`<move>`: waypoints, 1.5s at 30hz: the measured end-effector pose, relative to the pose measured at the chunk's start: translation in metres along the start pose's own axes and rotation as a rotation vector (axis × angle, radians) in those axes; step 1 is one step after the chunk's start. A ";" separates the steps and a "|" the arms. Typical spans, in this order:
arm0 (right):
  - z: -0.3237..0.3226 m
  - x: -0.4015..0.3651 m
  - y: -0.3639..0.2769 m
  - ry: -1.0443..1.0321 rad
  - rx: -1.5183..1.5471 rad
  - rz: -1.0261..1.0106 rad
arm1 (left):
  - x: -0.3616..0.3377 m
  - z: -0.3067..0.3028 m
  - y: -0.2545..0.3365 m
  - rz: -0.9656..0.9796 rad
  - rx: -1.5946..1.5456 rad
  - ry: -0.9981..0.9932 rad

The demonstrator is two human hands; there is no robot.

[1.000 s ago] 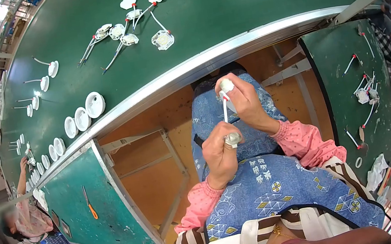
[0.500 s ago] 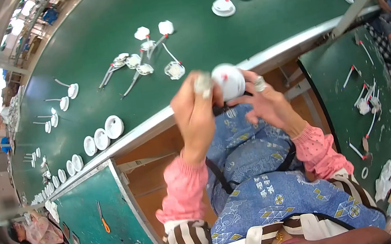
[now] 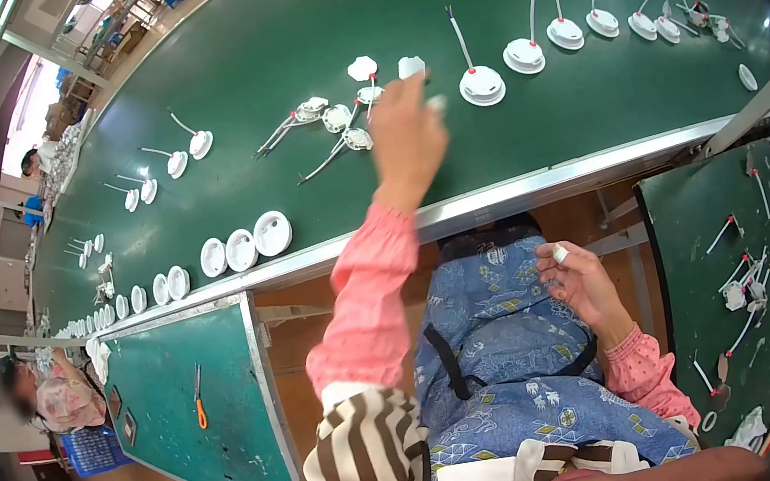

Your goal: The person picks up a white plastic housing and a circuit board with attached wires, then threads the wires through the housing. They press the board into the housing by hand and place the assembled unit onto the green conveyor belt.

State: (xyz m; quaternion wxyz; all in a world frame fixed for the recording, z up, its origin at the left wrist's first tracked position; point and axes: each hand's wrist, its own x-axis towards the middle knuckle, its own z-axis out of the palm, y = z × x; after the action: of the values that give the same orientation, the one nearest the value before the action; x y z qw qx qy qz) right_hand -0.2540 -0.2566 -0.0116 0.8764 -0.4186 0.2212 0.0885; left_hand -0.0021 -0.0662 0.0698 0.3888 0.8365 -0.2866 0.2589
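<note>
My left hand (image 3: 407, 136) reaches out over the green table, its fingertips at a white octagonal piece (image 3: 412, 67) in a loose group of white parts with grey leads. The back of the hand hides most of the grip, and I cannot tell whether its fingers hold anything. Just right of it stands a round white disc (image 3: 481, 85) with an upright white lead and a red spot at its base. My right hand (image 3: 583, 286) hovers over my lap, fingers loosely bent and apart, with nothing in them. A white wrap covers one of its fingertips.
A row of similar discs (image 3: 564, 32) runs off to the right. White round cups (image 3: 239, 249) line the table's metal edge (image 3: 536, 183) on the left. Orange-handled scissors (image 3: 198, 398) lie on the lower left table. Wired parts (image 3: 746, 281) lie at right. Another person (image 3: 65, 398) sits far left.
The round white part has left my hands, and a further disc now stands at the near end of the row. My left hand has moved out over the table; my right has drawn back.
</note>
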 end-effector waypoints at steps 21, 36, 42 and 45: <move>0.071 0.013 0.032 -0.056 -0.132 0.102 | -0.029 -0.072 -0.114 -0.032 0.380 0.075; 0.078 0.046 -0.033 -0.074 -0.220 -0.331 | -0.027 -0.047 -0.111 -0.040 0.183 0.117; 0.098 0.162 -0.107 -0.061 -0.025 -0.257 | -0.032 -0.083 -0.059 -0.041 -0.049 0.244; 0.095 0.186 -0.109 -0.025 0.001 -0.243 | -0.045 -0.104 -0.030 -0.293 -0.322 0.125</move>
State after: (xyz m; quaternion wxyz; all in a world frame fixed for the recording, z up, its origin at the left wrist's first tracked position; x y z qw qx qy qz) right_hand -0.0219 -0.2581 0.0308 0.8835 -0.4408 0.1579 -0.0129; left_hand -0.0351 0.0455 0.0842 0.5679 0.7786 -0.1750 0.2017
